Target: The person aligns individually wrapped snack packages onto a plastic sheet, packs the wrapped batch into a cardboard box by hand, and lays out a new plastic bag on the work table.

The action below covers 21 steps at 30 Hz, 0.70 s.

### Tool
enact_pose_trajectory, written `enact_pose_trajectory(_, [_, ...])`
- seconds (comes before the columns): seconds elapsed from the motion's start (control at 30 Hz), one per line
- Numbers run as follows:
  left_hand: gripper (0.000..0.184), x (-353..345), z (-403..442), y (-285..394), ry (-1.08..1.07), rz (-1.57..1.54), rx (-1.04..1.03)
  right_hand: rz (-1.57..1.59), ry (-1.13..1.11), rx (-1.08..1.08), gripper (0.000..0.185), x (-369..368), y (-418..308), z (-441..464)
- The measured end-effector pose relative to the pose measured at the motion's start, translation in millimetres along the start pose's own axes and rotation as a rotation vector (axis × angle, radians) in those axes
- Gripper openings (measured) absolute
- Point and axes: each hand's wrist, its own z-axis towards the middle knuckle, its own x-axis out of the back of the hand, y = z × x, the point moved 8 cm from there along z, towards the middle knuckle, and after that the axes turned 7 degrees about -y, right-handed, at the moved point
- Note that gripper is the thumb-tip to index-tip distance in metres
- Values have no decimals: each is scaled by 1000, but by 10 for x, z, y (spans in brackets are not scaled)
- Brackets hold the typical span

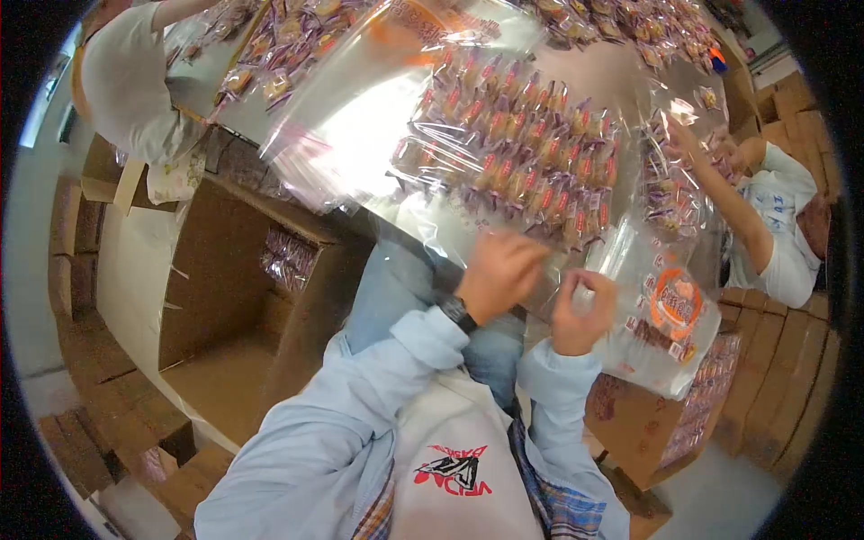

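A clear plastic bag (421,223) with rows of small individually wrapped snacks (513,135) lies at the front edge of the table. My left hand (504,274), a dark watch on its wrist, is at the near end of the bag; its fingers are curled in and blurred by motion. Just to the right, my right hand (583,310) is closed, thumb and forefinger pinched together at the film. Both hands appear to grip the bag's near edge, though the film between the fingers is hard to make out.
Flat printed bags (670,310) hang over the table edge at right. An open cardboard box (225,279) stands left of my legs; another box (639,432) with packed snacks is at right. Co-workers stand left (135,85) and right (778,207). Loose snacks (297,40) cover the far table.
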Motion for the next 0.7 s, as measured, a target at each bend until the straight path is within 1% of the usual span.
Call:
enact_pose_trajectory(0.07, [17, 188, 61, -337, -78, 71, 209, 142, -260, 74, 24, -298, -415, 93])
enact_pose_trajectory(0.13, [14, 336, 156, -569, -16, 149, 143, 218, -397, 134, 23, -715, -510, 190])
enact_pose_trajectory(0.17, [14, 404, 180, -636, 16, 191, 109, 172, -388, 168, 23, -843, -461, 241])
enact_pose_trajectory(0.23, [16, 512, 263, -647, -16, 280, 40, 87, -364, 243, 25, -1078, -358, 379])
enact_pose_trajectory(0.27, [17, 534, 274, -651, -39, 320, 8, 67, -381, 178, 25, -1155, -265, 436])
enact_pose_trajectory(0.3, [18, 536, 241, -702, -29, 289, -2, 44, -400, 109, 25, -1197, -197, 487])
enact_pose_trajectory(0.33, [16, 504, 213, -770, -48, 277, 19, 20, -420, 41, 26, -1241, -140, 530])
enact_pose_trajectory(0.37, [14, 465, 189, -830, -65, 265, 42, 60, -434, 54, 24, -1252, -152, 578])
enact_pose_trajectory(0.4, [12, 441, 198, -861, -82, 251, 59, -2, -434, 35, 23, -1276, -113, 555])
enact_pose_trajectory(0.43, [13, 422, 208, -839, -52, 288, 71, -66, -424, 14, 22, -1310, -54, 545])
enact_pose_trajectory(0.47, [14, 404, 241, -859, -69, 276, 73, -130, -415, 0, 22, -1334, -14, 566])
enact_pose_trajectory(0.57, [17, 400, 209, -988, -97, 226, 100, -82, -333, -45, 25, -1309, -131, 679])
enact_pose_trajectory(0.67, [21, 422, 305, -993, -279, 222, 223, 82, -371, -99, 25, -1330, 59, 702])
enact_pose_trajectory(0.7, [28, 400, 288, -1097, -225, 149, 224, 118, -371, -90, 25, -1323, 80, 734])
